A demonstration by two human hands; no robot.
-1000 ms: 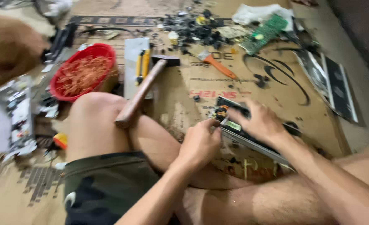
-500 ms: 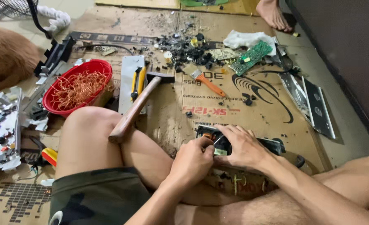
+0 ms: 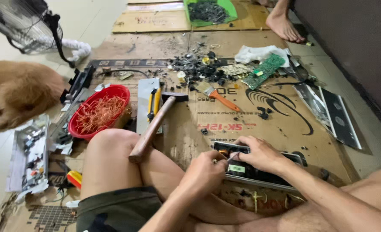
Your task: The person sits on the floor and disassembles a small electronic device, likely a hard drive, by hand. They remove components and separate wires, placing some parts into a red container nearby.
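Note:
I sit on cardboard (image 3: 280,124) with my legs folded. A flat black metal electronics unit (image 3: 259,172) lies on the cardboard in front of me. My right hand (image 3: 261,153) rests on top of it and presses it down. My left hand (image 3: 205,172) is closed on a thin metal tool (image 3: 232,158) whose tip points into the unit's near left corner. A hammer (image 3: 154,126) with a wooden handle leans against my left knee (image 3: 108,148), untouched.
A red bowl of copper wire (image 3: 98,114) stands left of my knee. Yellow pliers (image 3: 154,103), an orange-handled brush (image 3: 218,96), green circuit boards (image 3: 263,71), black debris (image 3: 199,68), flat panels (image 3: 334,116), a fan (image 3: 25,23), a dog (image 3: 18,92) and another person's foot (image 3: 283,21) surround me.
The view has tilted up and steadied, showing more floor ahead. My hands stay on the unit; the left hand has shifted slightly with the tool at its corner.

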